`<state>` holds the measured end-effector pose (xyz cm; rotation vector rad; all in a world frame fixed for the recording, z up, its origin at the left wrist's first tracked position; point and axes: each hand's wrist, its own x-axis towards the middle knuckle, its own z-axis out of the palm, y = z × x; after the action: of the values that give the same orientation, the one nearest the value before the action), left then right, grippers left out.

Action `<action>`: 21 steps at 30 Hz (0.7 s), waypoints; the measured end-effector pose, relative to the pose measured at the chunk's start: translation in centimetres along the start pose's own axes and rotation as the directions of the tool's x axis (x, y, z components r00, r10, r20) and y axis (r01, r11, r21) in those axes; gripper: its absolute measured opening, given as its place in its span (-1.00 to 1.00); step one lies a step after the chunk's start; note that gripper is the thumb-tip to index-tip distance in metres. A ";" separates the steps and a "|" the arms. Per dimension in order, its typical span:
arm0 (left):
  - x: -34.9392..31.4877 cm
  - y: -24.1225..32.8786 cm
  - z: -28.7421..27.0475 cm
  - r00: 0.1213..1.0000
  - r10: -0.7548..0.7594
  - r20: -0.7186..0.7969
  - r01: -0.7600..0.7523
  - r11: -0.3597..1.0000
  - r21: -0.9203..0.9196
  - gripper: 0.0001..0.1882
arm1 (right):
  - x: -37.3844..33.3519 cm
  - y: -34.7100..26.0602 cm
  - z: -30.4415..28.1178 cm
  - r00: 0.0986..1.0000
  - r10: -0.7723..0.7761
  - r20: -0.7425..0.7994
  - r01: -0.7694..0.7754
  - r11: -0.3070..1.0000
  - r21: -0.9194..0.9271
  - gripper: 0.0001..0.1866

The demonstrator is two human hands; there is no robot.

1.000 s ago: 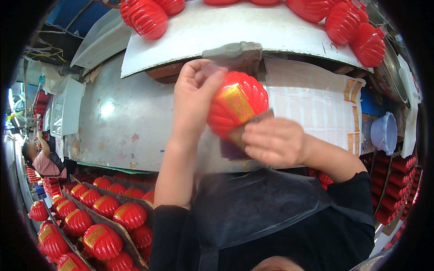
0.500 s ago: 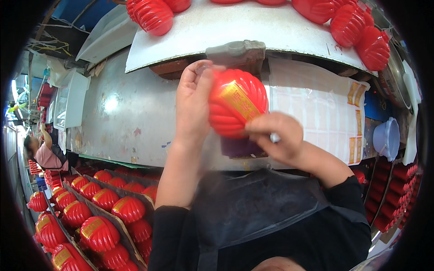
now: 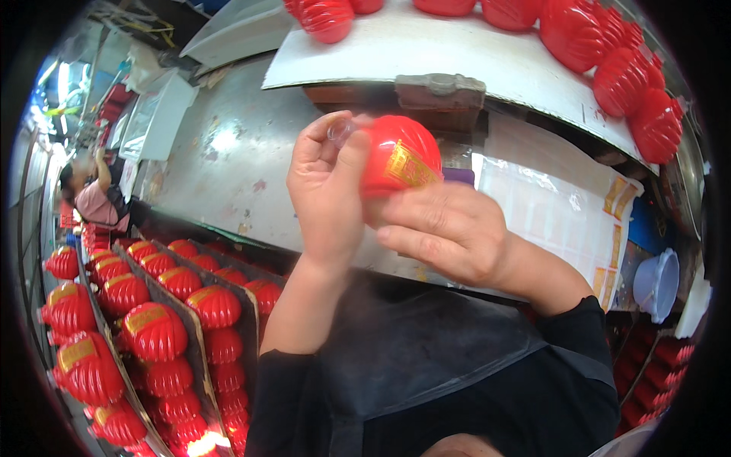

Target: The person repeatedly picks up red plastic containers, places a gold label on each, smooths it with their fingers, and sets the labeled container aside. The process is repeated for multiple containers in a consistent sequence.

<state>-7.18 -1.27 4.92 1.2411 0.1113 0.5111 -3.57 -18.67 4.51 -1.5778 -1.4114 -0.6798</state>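
The L hand grips the red ribbed ball, approx. 12 o'clock ahead, by apparently its clear neck; the R hand's grip, at ball's 5 o'clock, can't be told, but its uneven pressure could poss. wrinkle the gold label.

The ribbed ornament is red with a gold label, the bucket pale lavender, the board white.

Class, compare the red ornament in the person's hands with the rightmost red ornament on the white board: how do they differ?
The held ornament carries a gold label; the rightmost ornament shows none. The held ornament is between left hand and right hand; the rightmost ornament rests on the white board. Both are red and shiny.
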 end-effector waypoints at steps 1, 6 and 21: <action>-0.3 0.5 -0.2 1.000 0.004 -0.024 -0.004 1.000 0.004 -0.69 | 0.4 -0.2 0.2 0.997 0.071 -0.031 -0.071 0.997 0.015 -0.69; -3.0 2.9 -1.4 0.989 0.109 -0.097 -0.105 0.994 0.040 -0.72 | 2.9 0.1 0.2 0.819 0.562 -0.119 -0.540 0.824 0.174 -0.69; -10.8 10.0 -6.6 0.919 0.252 -0.303 -0.229 0.967 0.112 -0.72 | 5.3 -8.9 4.2 0.995 -0.095 0.021 0.082 0.935 0.344 -0.67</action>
<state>-22.10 2.14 9.86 1.2446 0.2518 0.9277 -11.77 -12.79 9.39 -1.2636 -1.5422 -0.4277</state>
